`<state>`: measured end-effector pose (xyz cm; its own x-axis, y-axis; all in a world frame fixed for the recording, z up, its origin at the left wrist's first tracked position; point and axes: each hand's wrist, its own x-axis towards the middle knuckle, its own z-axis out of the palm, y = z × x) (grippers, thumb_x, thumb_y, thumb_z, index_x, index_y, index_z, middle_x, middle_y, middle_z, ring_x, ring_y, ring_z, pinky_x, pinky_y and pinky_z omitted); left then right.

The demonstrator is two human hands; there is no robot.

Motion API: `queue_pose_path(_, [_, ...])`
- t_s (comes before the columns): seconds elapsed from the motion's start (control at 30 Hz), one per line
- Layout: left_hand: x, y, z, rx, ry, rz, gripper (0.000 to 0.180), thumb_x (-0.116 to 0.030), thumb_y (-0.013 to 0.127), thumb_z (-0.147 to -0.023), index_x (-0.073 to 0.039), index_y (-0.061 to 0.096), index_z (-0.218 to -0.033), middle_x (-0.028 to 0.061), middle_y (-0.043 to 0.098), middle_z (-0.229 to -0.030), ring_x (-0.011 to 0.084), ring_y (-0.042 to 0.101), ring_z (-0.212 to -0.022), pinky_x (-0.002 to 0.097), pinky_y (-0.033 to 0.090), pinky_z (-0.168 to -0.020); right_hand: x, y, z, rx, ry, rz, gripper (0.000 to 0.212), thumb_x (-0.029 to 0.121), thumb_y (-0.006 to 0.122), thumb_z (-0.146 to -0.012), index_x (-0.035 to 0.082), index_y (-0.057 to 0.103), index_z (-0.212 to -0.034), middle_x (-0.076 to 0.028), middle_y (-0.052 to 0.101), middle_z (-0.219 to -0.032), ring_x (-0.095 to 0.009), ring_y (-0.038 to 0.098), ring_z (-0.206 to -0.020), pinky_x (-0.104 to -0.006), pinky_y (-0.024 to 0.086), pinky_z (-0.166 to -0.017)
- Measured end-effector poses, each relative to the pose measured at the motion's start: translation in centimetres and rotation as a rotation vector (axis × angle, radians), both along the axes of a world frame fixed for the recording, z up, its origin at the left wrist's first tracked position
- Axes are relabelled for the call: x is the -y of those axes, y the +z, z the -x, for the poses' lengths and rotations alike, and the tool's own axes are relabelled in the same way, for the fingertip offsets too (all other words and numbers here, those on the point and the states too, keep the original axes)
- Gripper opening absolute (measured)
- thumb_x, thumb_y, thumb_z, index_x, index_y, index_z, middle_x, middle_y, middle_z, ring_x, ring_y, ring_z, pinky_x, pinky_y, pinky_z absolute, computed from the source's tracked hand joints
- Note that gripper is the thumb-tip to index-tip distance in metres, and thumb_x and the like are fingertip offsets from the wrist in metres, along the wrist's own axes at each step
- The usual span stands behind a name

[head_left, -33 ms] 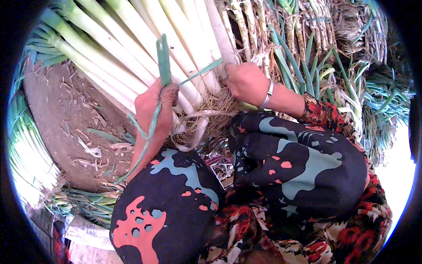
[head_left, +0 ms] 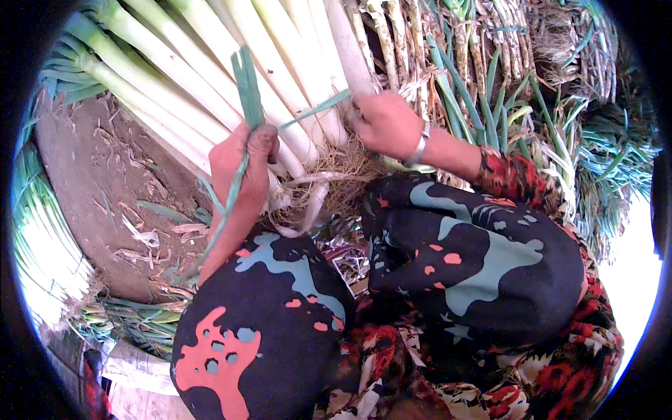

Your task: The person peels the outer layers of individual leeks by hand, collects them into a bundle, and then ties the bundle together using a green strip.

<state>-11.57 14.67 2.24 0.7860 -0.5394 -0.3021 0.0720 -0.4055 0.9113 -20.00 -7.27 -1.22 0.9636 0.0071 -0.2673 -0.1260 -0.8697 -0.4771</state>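
Between my two hands a narrow green strip [head_left: 316,110] is stretched in front of the leeks; whether it is leaf or plastic tie I cannot tell. My left hand [head_left: 241,159] is closed round it, with a folded piece standing up above the thumb and a loose tail hanging down along the forearm. The strip's other end runs into the closed fingers of my right hand [head_left: 388,124], which wears a metal bracelet [head_left: 421,143]. Thick white leeks [head_left: 203,59] lie fanned out behind the hands, their tangled roots [head_left: 343,171] toward my knees.
Bundles of brownish, unpeeled stalks [head_left: 483,42] lie at the far right, with green leaves [head_left: 616,154] beyond. A bundle of thin white-and-green stalks [head_left: 49,245] is at the left. Dry peelings [head_left: 143,238] litter the brown ground [head_left: 91,189]. My patterned knees [head_left: 455,259] are close below.
My left hand has shifted slightly left with the green strip, and my right hand slightly up and left. Both keep their hold.
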Motion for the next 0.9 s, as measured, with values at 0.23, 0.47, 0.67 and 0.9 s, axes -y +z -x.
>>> queue_pose_path(0.23, [-0.5, 0.6, 0.5, -0.063, 0.115, 0.048, 0.044, -0.043, 0.041, -0.090, -0.003, 0.052, -0.077, -0.0003, 0.046, -0.060, 0.0066, 0.039, -0.052, 0.0224, 0.029, -0.046, -2.1, 0.0, 0.9, 0.077, -0.151, -0.093, 0.012, 0.012, 0.053, -0.070, 0.000, 0.052, -0.070, -0.022, 0.053, -0.059, -0.040, 0.054, -0.059, -0.0462, 0.044, -0.057])
queue_pose_path(0.47, [0.1, 0.5, 0.2, -0.056, 0.080, -0.045, 0.039, -0.032, 0.044, -0.091, 0.002, 0.053, -0.074, 0.0063, 0.049, -0.056, 0.0144, 0.046, -0.054, 0.0283, 0.039, -0.052, -1.4, 5.4, -1.3, 0.059, 0.150, 0.172, 0.019, 0.022, 0.059, -0.072, 0.005, 0.058, -0.081, -0.013, 0.058, -0.065, -0.031, 0.057, -0.056, -0.0391, 0.046, -0.049])
queue_pose_path(0.67, [0.1, 1.2, 0.2, -0.039, -0.034, 0.012, 0.020, -0.020, 0.049, -0.088, -0.002, 0.058, -0.091, 0.0151, 0.059, -0.067, 0.0272, 0.060, -0.064, 0.0328, 0.046, -0.058, -5.4, 5.7, -6.7, 0.475, 0.146, -0.451, 0.031, 0.020, 0.061, -0.078, 0.001, 0.057, -0.102, -0.012, 0.060, -0.088, -0.024, 0.058, -0.081, -0.0302, 0.047, -0.071])
queue_pose_path(0.9, [-0.5, 1.2, 0.1, 0.502, -0.096, -0.045, 0.017, -0.004, 0.060, -0.072, 0.000, 0.057, -0.089, 0.0143, 0.058, -0.080, 0.0271, 0.061, -0.071, 0.0300, 0.047, -0.057, -4.6, 2.7, -6.7, -0.541, -0.735, -2.027, 0.041, 0.025, 0.036, -0.091, 0.011, 0.040, -0.053, -0.001, 0.047, -0.060, -0.018, 0.043, -0.060, -0.0239, 0.034, -0.057])
